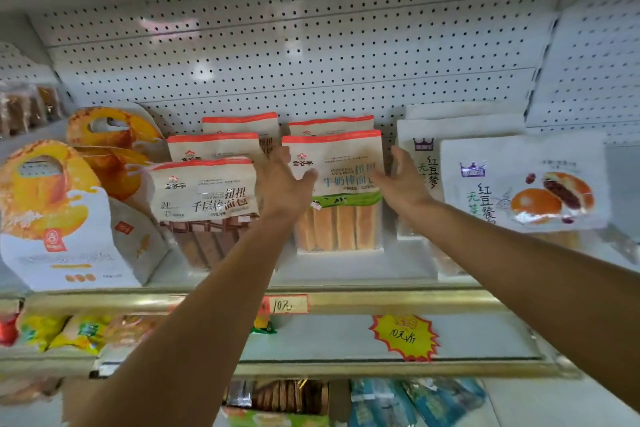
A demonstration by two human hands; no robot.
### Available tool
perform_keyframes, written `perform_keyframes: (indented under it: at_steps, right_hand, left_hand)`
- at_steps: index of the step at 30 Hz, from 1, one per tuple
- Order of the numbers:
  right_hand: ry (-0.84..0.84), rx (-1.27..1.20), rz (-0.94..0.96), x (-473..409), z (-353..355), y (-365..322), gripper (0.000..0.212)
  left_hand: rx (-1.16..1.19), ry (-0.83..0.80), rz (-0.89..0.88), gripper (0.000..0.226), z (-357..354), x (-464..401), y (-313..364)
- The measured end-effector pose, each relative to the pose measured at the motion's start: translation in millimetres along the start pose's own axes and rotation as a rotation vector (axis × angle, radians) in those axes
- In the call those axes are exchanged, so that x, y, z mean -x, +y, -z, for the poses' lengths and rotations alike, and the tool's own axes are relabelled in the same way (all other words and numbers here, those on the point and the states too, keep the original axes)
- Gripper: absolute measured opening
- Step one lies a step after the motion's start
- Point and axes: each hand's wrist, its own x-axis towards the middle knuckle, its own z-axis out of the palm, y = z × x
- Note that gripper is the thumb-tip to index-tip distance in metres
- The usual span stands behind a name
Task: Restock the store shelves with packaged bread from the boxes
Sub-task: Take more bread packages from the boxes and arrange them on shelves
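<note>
You are reaching both hands up to the milk bread stick pack (337, 191) standing at the middle of the upper shelf (346, 300) — your left hand (282, 184) is touching its left edge, fingers loosely spread, your right hand (403, 182) is just beside its right edge, fingers open, gripping nothing. Several rows are already standing filled — bare shelf is showing in front, so restocking looks partway done; no boxes are showing.

Before you stand five bread-stick bags (337, 163), three orange-printed handle bags (52, 204), two red-bean bun packs (523, 184), two price tags (289, 304) and your two hands (282, 184).
</note>
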Motion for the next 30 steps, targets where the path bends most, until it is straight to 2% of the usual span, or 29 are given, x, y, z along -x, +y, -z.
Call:
perform_keyframes:
  at_steps: [4,7,11,13,16,20,23,27,30]
  right_hand:
    - [0.053,0.020,0.017,42.9,31.2,7.6,0.059]
    - [0.124,0.041,0.003,71.9,66.3,25.7,0.053]
    - [0.270,0.104,-0.071,88.1,126.7,49.7,0.049]
    - [0.342,0.079,-0.116,83.2,156.7,60.2,0.050]
    - [0.462,0.063,-0.164,63.6,200.6,79.0,0.043]
    - [0.476,0.100,-0.257,33.8,252.3,111.2,0.057]
    - [0.403,0.099,-0.361,10.8,278.6,131.4,0.064]
    - [0.262,-0.035,-0.529,-15.9,291.1,155.4,0.056]
    - [0.138,-0.097,-0.544,-36.1,285.5,189.6,0.077]
  left_hand:
    - [0.241,-0.161,0.087,0.065,-0.9,49.1,4.1]
    - [0.310,-0.305,0.124,0.052,-8.9,78.3,2.3]
    - [0.299,-0.336,0.117,0.025,-32.7,105.7,13.0]
    - [0.337,-0.350,0.130,0.023,-50.4,111.7,22.7]
    - [0.401,-0.404,0.173,0.041,-87.0,112.4,37.8]
    - [0.415,-0.414,0.236,0.019,-142.1,109.5,57.0]
    - [0.454,-0.394,0.291,0.026,-175.9,111.8,66.5]
    - [0.577,-0.371,0.421,0.069,-204.0,114.3,71.5]
    - [0.577,-0.326,0.419,0.088,-217.1,112.3,66.7]
